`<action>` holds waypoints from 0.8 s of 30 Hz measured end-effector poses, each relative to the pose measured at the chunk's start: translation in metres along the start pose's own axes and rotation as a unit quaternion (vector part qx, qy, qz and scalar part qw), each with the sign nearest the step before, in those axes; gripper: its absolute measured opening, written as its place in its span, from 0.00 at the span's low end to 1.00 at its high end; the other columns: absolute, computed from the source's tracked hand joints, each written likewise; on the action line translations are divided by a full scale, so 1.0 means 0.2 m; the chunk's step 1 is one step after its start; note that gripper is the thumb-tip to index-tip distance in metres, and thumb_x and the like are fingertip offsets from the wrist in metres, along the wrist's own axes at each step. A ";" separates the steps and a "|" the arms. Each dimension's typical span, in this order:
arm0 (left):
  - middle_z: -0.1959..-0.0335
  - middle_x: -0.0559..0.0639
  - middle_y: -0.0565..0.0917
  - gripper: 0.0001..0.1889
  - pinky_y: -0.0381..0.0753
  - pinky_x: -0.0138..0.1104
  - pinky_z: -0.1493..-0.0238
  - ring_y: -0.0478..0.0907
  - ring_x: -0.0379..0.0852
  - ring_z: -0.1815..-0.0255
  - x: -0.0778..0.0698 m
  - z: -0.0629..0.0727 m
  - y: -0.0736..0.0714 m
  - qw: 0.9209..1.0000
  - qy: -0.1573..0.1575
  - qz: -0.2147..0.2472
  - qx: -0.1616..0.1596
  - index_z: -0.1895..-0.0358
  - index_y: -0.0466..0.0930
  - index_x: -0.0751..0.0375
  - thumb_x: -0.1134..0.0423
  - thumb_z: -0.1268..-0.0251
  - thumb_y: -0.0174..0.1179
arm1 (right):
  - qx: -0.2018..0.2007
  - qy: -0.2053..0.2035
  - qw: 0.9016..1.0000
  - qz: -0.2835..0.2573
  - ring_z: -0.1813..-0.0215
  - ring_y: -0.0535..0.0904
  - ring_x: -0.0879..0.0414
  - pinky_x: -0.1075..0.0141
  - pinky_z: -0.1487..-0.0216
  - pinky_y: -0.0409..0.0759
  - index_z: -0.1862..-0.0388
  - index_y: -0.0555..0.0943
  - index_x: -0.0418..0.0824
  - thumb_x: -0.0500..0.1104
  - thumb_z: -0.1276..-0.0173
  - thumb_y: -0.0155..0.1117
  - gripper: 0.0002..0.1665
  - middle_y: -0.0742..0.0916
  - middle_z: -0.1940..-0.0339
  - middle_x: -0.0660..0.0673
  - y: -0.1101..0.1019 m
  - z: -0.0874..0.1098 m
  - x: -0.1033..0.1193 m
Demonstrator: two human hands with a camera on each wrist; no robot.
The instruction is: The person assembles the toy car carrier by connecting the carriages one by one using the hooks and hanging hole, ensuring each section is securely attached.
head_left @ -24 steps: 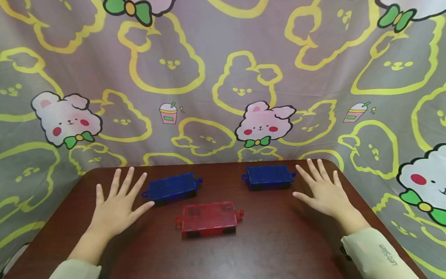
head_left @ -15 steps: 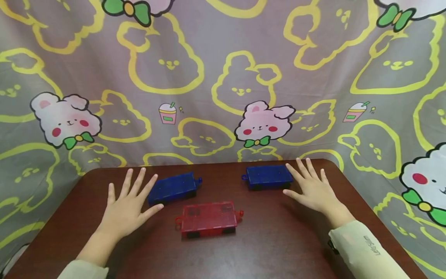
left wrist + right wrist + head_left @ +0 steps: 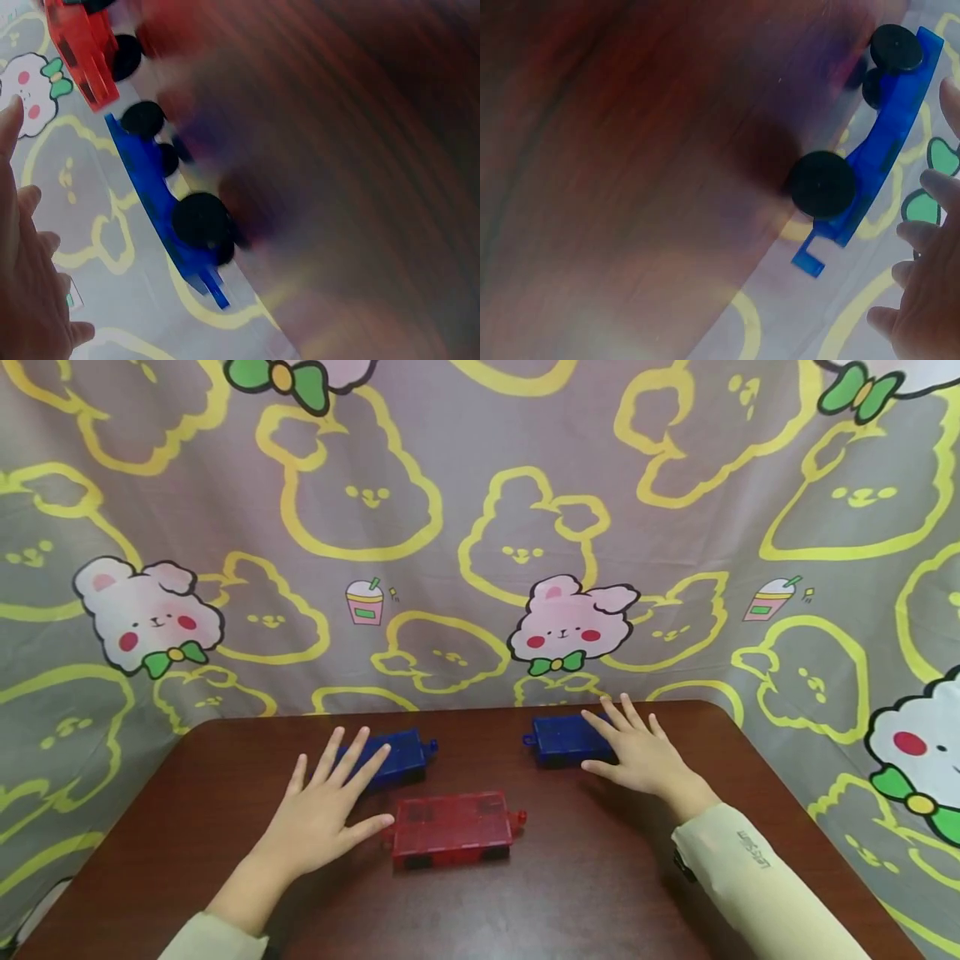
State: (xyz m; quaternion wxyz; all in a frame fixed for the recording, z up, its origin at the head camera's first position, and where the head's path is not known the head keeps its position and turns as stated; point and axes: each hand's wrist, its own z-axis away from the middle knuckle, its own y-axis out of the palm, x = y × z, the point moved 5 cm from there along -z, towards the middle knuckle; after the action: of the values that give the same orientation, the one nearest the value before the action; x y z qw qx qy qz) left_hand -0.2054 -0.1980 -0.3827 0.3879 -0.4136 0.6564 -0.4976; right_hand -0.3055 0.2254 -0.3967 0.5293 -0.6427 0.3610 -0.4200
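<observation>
Translucent red, a wheeled toy wagon [image 3: 453,828] stands foremost on a brown table [image 3: 600,893], with a left blue wagon [image 3: 406,757] and a right blue wagon [image 3: 562,737] farther back. The left hand [image 3: 318,822] and right hand [image 3: 648,762] hover by the blue pair, fingers spread and straight, gripping nothing. All three wagons stand upright and apart, none lifted or hooked to another; the work looks to be at its very start, with all the handling left to do

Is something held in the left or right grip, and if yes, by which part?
Nothing is held. The left grip and the right grip both have spread fingers; in the wrist views, a gap shows between each and its nearest blue wagon.
</observation>
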 end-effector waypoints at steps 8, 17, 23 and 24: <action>0.17 0.45 0.46 0.46 0.53 0.67 0.27 0.40 0.55 0.16 -0.12 -0.02 0.02 0.999 0.045 0.007 0.023 0.20 0.47 0.36 0.27 0.37 0.53 | 0.013 -0.020 1.000 -0.015 0.18 0.41 0.33 0.26 0.29 0.45 0.21 0.61 0.50 0.63 0.34 0.64 0.47 0.59 0.19 0.36 0.04 -0.07 0.04; 0.21 0.51 0.60 0.43 0.70 0.64 0.35 0.58 0.59 0.21 -0.23 -0.06 0.05 0.992 0.108 0.061 0.033 0.22 0.57 0.44 0.34 0.37 0.59 | 0.036 -0.043 0.994 -0.090 0.19 0.41 0.31 0.26 0.29 0.45 0.22 0.63 0.46 0.55 0.32 0.65 0.42 0.60 0.19 0.35 0.07 -0.12 0.07; 0.24 0.53 0.66 0.42 0.75 0.57 0.37 0.65 0.59 0.25 -0.28 -0.09 0.08 0.985 0.145 0.082 0.052 0.23 0.61 0.50 0.37 0.36 0.60 | 0.045 -0.045 0.993 -0.101 0.19 0.42 0.30 0.24 0.31 0.45 0.22 0.63 0.47 0.54 0.33 0.67 0.44 0.61 0.20 0.34 0.09 -0.14 0.05; 0.24 0.53 0.67 0.41 0.75 0.56 0.37 0.65 0.59 0.25 -0.29 -0.09 0.08 0.984 0.147 0.084 0.057 0.23 0.61 0.50 0.37 0.36 0.61 | 0.045 -0.046 0.993 -0.102 0.19 0.42 0.30 0.24 0.31 0.45 0.22 0.64 0.47 0.54 0.33 0.68 0.43 0.61 0.20 0.34 0.09 -0.14 0.05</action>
State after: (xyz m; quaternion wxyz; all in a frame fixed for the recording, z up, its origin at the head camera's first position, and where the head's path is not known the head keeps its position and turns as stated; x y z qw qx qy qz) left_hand -0.2041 -0.1356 -0.3895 0.3505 -0.2563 0.7095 -0.5550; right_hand -0.3277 0.2026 -0.4103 0.5280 -0.6703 0.2501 -0.4576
